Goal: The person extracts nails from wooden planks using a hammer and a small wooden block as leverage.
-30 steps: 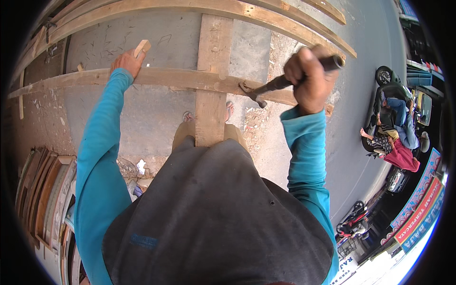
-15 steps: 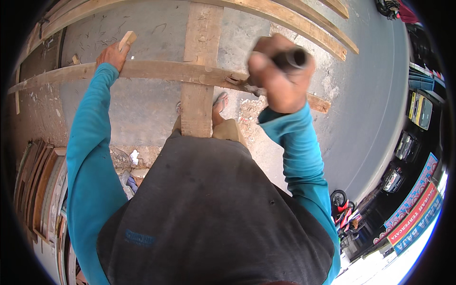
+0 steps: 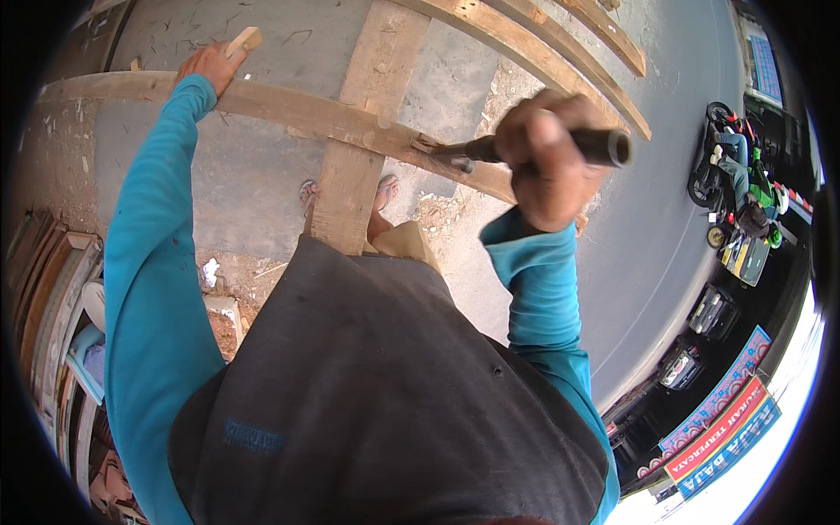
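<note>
Concrete ground (image 3: pixel 201 192) fills the frame's middle as I watch my right hand (image 3: pixel 547 162), fingers clenched round a hammer (image 3: pixel 525 147) whose head meets the wooden frame (image 3: pixel 350 122) at centre, while my left hand (image 3: pixel 208 68) grips a wood block (image 3: pixel 243 41) upper left.

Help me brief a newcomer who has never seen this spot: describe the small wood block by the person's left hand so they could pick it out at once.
Start at the long wooden beam crossing the wide upright plank over grey concrete. Follow it to its left end, where the left hand rests. The small wood block sticks out just past that hand; unlike the long boards around it, it is a short, pale stub.
</note>
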Motion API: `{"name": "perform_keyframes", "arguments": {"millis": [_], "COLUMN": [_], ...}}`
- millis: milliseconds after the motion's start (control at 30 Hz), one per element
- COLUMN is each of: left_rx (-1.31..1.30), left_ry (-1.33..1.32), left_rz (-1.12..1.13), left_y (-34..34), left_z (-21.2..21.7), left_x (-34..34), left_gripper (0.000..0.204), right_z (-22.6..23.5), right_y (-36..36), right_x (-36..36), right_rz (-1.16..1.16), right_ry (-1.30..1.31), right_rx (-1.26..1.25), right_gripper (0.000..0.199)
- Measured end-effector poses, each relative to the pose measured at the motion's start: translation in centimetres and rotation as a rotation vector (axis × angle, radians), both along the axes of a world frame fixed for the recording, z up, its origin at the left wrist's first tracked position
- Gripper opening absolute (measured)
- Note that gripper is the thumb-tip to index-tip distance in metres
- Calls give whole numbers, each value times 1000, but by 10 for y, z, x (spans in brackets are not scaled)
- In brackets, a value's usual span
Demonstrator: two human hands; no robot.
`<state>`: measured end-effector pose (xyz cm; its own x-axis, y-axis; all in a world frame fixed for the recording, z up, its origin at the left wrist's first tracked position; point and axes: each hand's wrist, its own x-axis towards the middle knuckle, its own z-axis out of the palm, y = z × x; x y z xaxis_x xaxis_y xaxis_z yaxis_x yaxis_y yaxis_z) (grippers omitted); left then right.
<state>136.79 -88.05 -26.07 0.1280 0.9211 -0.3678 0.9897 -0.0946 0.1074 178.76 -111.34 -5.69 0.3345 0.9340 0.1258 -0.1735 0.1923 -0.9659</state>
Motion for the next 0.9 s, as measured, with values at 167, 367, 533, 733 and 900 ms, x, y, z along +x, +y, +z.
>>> {"name": "perform_keyframes", "arguments": {"millis": [167,367,533,733,900], "left_rx": [158,25,54,78,105], "left_ry": [-14,-34,16,-16,48], "left_rz": [-65,-34,-78,-53,-62], "left_y": [6,-4,14,1,5], "left_z": [5,-8,7,-18,0], "left_x": [8,5,18,-5,25], "left_gripper": [61,63,64,66,65], "right_z": [5,9,2,12,6], "right_y": [-7,10,-34,9,-38], "right_x": [-14,-42,-7,-75,13], "right_rz": [85,215,178,233,219], "right_ry": [95,-441,40,-554,-41], "right_rx": [124,25,169,28,184], "right_gripper": [32,25,26,32,30]}}
